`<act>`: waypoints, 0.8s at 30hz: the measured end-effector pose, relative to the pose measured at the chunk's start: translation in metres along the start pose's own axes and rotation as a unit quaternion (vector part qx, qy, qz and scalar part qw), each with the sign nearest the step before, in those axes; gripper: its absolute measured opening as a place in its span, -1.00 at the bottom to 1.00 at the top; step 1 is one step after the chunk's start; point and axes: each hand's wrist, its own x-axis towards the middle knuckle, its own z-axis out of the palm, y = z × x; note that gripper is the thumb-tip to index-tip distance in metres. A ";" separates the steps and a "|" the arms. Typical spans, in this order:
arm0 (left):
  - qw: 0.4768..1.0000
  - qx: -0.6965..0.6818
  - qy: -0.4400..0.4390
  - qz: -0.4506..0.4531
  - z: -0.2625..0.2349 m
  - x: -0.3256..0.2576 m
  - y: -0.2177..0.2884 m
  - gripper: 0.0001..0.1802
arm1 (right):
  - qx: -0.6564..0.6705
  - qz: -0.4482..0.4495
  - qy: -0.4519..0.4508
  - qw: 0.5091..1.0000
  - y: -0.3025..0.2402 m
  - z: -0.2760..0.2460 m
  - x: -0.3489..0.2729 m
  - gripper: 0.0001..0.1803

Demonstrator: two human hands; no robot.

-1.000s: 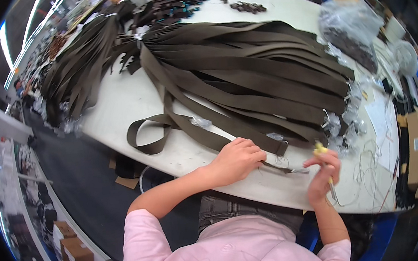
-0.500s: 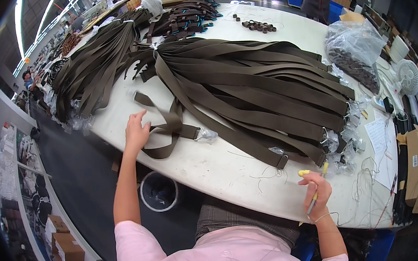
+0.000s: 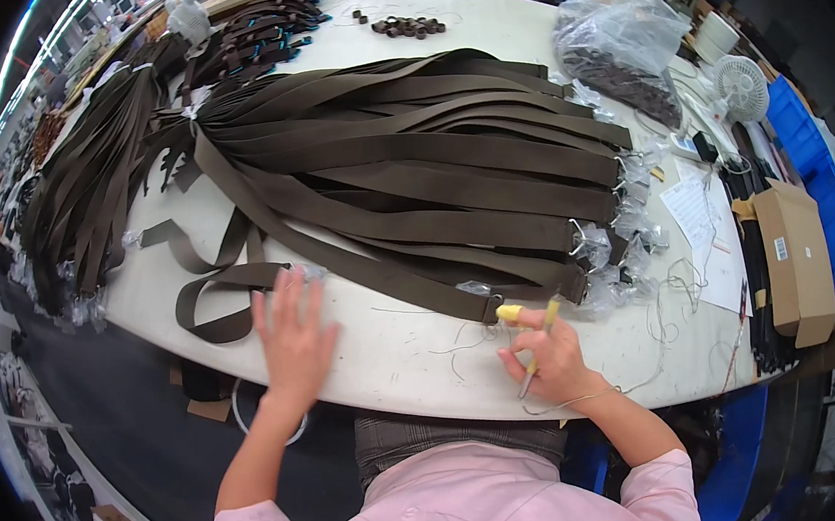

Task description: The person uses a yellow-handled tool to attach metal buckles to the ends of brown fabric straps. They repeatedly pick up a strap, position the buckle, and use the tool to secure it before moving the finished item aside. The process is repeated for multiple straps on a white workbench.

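My left hand is spread open, palm down, over the table by the end of a loose brown webbing strap. That strap lies in loops, and its plastic-wrapped end is just by my fingertips. In my right hand is a slim yellow-and-grey tool; its exact kind is unclear. A yellow cover sits on one of that hand's fingertips. Just beyond it is the buckle end of the nearest strap in a large tied bundle of brown straps.
A second strap bundle hangs over the table's left side. Small brown loops and a plastic bag of dark pieces lie farther back. Paper, loose threads, a small fan and a cardboard box are at right.
My left hand has moved right and nearer, off the loose strap's loops to its wrapped end. My right hand, still holding the tool, is closer to the nearest buckle end. The view has shifted.
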 end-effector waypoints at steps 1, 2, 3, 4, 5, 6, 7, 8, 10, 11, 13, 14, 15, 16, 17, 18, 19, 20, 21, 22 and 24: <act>0.995 -0.083 -0.044 0.017 -0.003 -0.005 0.027 -0.11 | -0.010 0.025 0.019 0.999 0.006 -0.008 -0.007 -0.65; 0.981 -0.167 -0.089 0.033 -0.007 -0.010 0.053 -0.03 | -0.017 0.045 0.034 0.998 0.009 -0.014 -0.012 -0.64; 0.977 -0.178 -0.110 0.051 -0.010 -0.009 0.073 0.03 | -0.023 0.063 0.051 0.996 0.012 -0.020 -0.016 -0.63; 0.971 -0.186 -0.130 0.072 -0.012 -0.006 0.091 0.09 | -0.030 0.081 0.071 0.994 0.015 -0.025 -0.020 -0.61; 0.963 -0.210 -0.138 0.100 -0.015 -0.008 0.109 0.08 | -0.017 0.092 0.087 0.992 0.017 -0.027 -0.022 -0.62; 0.953 -0.233 -0.144 0.128 -0.018 -0.008 0.127 0.06 | -0.011 0.097 0.108 0.989 0.018 -0.031 -0.023 -0.63; 0.944 -0.230 -0.163 0.171 -0.022 -0.007 0.142 0.03 | -0.004 0.102 0.129 0.986 0.018 -0.034 -0.025 -0.63; 0.933 -0.247 -0.160 0.209 -0.019 -0.002 0.154 0.03 | -0.003 0.106 0.146 0.984 0.018 -0.040 -0.027 -0.64; 0.904 -0.279 -0.154 0.284 -0.014 0.010 0.178 0.02 | -0.021 0.103 0.176 0.979 0.020 -0.051 -0.032 -0.67; 0.889 -0.286 -0.141 0.328 -0.009 0.024 0.191 0.05 | -0.029 0.102 0.189 0.976 0.021 -0.059 -0.036 -0.68; 0.850 -0.346 -0.093 0.387 0.016 0.055 0.226 -0.01 | -0.042 0.123 0.220 0.967 0.026 -0.074 -0.050 -0.70; 0.830 -0.370 -0.070 0.411 0.027 0.067 0.241 -0.04 | -0.041 0.130 0.236 0.962 0.026 -0.077 -0.056 -0.71; 0.825 -0.377 -0.109 0.408 0.032 0.078 0.257 -0.08 | -0.027 0.149 0.249 0.957 0.024 -0.081 -0.057 -0.72; 0.818 -0.385 -0.142 0.403 0.036 0.092 0.273 -0.11 | -0.030 0.151 0.243 0.958 0.021 -0.082 -0.057 -0.72; 0.809 -0.393 -0.168 0.404 0.038 0.108 0.282 -0.15 | -0.041 0.148 0.240 0.958 0.019 -0.087 -0.059 -0.72; 0.812 -0.395 -0.144 0.404 0.041 0.114 0.285 -0.18 | -0.055 0.150 0.240 0.958 0.018 -0.092 -0.062 -0.72; 0.816 -0.397 -0.120 0.402 0.044 0.112 0.289 -0.21 | -0.072 0.143 0.224 0.961 0.016 -0.097 -0.060 -0.68; 0.814 -0.405 -0.113 0.400 0.043 0.103 0.292 -0.24 | -0.084 0.144 0.211 0.963 0.014 -0.100 -0.066 -0.67; 0.812 -0.416 -0.022 0.407 0.045 0.099 0.288 -0.35 | -0.093 0.143 0.195 0.966 0.013 -0.101 -0.069 -0.65; 0.807 -0.428 -0.042 0.403 0.046 0.095 0.278 -0.41 | -0.100 0.140 0.178 0.969 0.014 -0.102 -0.071 -0.63; 0.794 -0.452 -0.095 0.396 0.023 0.087 0.243 -0.52 | -0.081 0.153 0.143 0.975 0.015 -0.093 -0.082 -0.56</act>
